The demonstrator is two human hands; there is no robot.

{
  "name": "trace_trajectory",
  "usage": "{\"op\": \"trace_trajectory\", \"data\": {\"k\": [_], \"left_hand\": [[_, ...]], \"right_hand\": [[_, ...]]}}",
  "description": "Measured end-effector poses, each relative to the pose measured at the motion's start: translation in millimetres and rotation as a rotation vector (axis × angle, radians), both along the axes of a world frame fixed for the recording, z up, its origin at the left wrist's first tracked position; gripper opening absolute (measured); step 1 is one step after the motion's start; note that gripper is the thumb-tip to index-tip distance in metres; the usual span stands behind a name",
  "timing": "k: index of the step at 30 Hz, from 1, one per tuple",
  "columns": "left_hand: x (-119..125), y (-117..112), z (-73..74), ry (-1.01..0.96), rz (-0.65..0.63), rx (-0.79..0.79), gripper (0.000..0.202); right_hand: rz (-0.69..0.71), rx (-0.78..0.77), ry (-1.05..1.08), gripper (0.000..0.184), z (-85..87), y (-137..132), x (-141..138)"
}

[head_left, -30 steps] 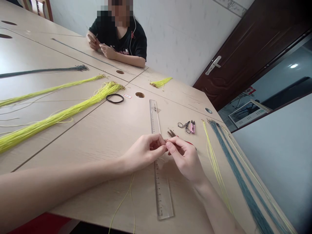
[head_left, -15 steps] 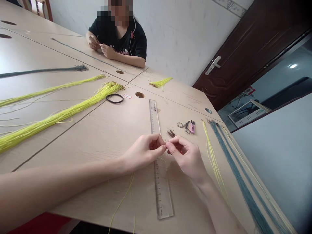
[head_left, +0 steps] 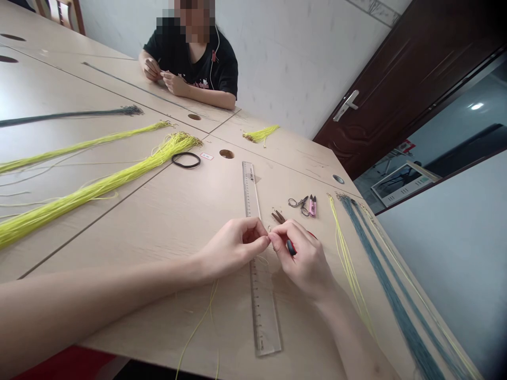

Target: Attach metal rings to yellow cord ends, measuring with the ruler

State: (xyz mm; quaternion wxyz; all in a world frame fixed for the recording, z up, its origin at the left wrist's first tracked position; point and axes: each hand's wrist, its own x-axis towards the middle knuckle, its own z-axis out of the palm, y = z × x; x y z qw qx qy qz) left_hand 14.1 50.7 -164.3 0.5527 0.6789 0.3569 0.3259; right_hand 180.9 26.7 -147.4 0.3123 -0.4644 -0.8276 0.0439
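Right hand has rolled inward since the earlier frame, and a small tool with a red and black grip now shows between its fingers. That hand is closed around the grip, and the tool's tip is hidden. Left hand is closed in a fingertip pinch, meeting the right hand's fingers just above a clear plastic ruler. What it pinches is too small to make out; a thin pale yellow cord loops just below it. Judged by appearance, the cord is light, soft and limp, so a hold close to its end, between the finger pads, looks the most secure. The tool appears light and is best held by its grip. Also on the surface are two brown pieces, small scissors and pink-handled snips. Loose yellow cords and gray-blue cords lie to the right. A seated co-worker's hand is well apart, across the surface.
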Motion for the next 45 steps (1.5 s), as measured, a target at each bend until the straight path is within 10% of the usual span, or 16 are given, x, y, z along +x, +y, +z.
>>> {"op": "trace_trajectory", "data": {"k": [45], "left_hand": [[-0.8, 0.5, -1.0, -0.004, -0.017, 0.024, 0.018]], "right_hand": [[0.001, -0.119, 0.184, 0.010, 2.5, -2.3, -1.8]]}}
